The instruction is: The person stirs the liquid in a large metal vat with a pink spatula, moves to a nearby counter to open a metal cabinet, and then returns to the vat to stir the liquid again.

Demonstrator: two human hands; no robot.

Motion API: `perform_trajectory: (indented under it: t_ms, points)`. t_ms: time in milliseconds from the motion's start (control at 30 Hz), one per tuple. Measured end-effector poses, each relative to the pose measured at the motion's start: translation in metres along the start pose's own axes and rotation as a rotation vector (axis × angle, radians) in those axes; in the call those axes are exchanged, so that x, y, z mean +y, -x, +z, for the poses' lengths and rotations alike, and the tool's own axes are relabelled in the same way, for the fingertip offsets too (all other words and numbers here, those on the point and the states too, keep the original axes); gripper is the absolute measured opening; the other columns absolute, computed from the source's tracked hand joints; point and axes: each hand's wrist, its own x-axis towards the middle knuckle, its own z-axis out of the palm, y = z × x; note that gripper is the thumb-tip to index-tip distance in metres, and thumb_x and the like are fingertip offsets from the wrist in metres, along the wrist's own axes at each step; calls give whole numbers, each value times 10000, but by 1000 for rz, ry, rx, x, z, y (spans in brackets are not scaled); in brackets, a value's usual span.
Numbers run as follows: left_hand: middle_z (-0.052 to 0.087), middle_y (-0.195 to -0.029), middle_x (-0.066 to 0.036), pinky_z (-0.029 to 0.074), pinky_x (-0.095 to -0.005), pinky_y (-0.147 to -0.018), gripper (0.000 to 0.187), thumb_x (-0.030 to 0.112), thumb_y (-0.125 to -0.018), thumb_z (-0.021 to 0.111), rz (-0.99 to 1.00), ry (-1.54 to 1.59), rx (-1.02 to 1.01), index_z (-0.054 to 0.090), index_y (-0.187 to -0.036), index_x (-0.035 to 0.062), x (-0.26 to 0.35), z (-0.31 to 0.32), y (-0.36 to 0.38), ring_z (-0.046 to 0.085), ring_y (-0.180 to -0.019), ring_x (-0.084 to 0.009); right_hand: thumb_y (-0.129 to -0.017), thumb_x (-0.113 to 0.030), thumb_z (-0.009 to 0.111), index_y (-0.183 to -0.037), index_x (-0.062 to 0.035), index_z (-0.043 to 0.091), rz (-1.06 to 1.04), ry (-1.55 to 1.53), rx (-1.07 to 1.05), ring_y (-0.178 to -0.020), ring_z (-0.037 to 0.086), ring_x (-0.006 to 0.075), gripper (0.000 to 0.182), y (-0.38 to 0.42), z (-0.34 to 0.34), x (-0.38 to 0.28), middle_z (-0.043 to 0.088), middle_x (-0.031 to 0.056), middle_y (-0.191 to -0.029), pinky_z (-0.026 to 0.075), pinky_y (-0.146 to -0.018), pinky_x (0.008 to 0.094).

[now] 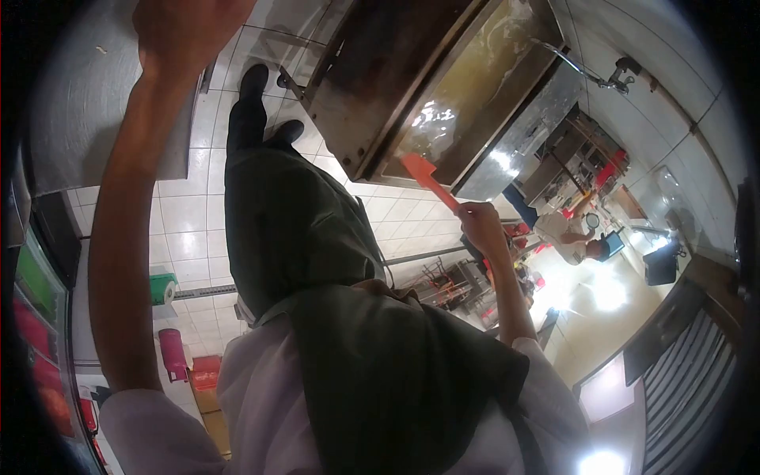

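My right hand (482, 224) is closed round the handle of an orange spatula (432, 180). The spatula's flat blade overlaps the near end of a metal basin (378, 158) that holds a shallow, shiny, yellowish liquid (457, 103). My left hand (190, 25) is raised at the top left, over the edge of a grey metal counter (111, 111). The frame's top edge cuts off its fingers, so I cannot tell what they do.
A tap (609, 79) on the tiled wall reaches over the basin. Another person (564, 233) stands at the far right near racks and burners. White tiles (182, 214) cover the floor. A green box (162, 288) and a pink cylinder (172, 355) are on the left.
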Motion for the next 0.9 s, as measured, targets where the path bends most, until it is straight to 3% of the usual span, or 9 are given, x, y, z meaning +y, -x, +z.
perform_trajectory:
  t_ms: [100,133,233,367,567,667,767,833,900]
  points:
    - [555,-1152,-117,464,-284,-635,464,62,-761,729,-45,246,-47,544,-1187,50,-17,7,2,543,-698,-159,-932,-232,606,-898,28,730,113,-341,-142,-499,555,146,290,11,0,-14,611,58,-590,414,-484,321]
    - [554,-1158,-119,467,-286,-640,461,63,-766,727,-63,452,-95,542,-1188,51,-59,29,9,549,-703,-163,-960,-216,603,-901,4,719,157,-530,-213,-473,406,32,256,15,1,-10,489,-48,-565,292,-418,250]
    - [552,-1169,-124,480,-304,-659,448,64,-780,724,-29,671,-106,534,-1187,57,-87,52,17,565,-714,-186,-995,-199,572,-931,-32,692,224,-649,-194,-416,317,2,216,33,8,-2,408,-93,-546,209,-369,206]
    - [553,-1167,-132,493,-347,-678,427,77,-796,722,54,20,55,526,-1174,59,5,-9,3,585,-723,-239,-1009,-251,549,-978,-55,677,250,-867,-137,-451,270,0,237,69,40,33,337,-119,-576,190,-408,213]
    - [563,-1060,-155,482,-387,-679,300,83,-865,642,-51,193,28,531,-1141,37,12,-27,18,601,-747,-293,-1019,-269,550,-1034,-20,639,72,-1081,43,-491,276,10,265,111,104,73,328,-101,-613,198,-427,212]
    - [582,-972,-48,490,-316,-670,372,233,-881,709,19,146,-16,623,-1228,133,-29,-40,55,517,-692,-164,-1028,-319,543,-1062,-15,618,-7,-1148,105,-506,294,16,315,113,157,86,356,-91,-630,216,-440,215]
    - [599,-1070,-56,510,-347,-655,328,124,-870,635,20,20,-177,607,-1196,147,-42,-102,104,647,-779,-220,-1025,-358,551,-1057,-13,614,-116,-1270,85,-501,302,23,352,102,227,77,369,-79,-621,234,-447,218]
    - [601,-1001,-54,506,-353,-632,294,106,-860,615,233,13,-93,628,-1151,150,-75,-107,119,634,-742,-221,-1029,-353,547,-1065,-9,607,-126,-1197,120,-504,317,28,351,87,283,51,376,-75,-622,251,-457,218]
    - [616,-964,-63,501,-364,-628,259,107,-874,584,365,-43,-115,646,-1124,134,-88,-117,126,637,-764,-222,-1035,-342,539,-1120,4,598,-197,-1396,-142,-524,358,33,361,78,321,7,426,-62,-645,286,-481,211]
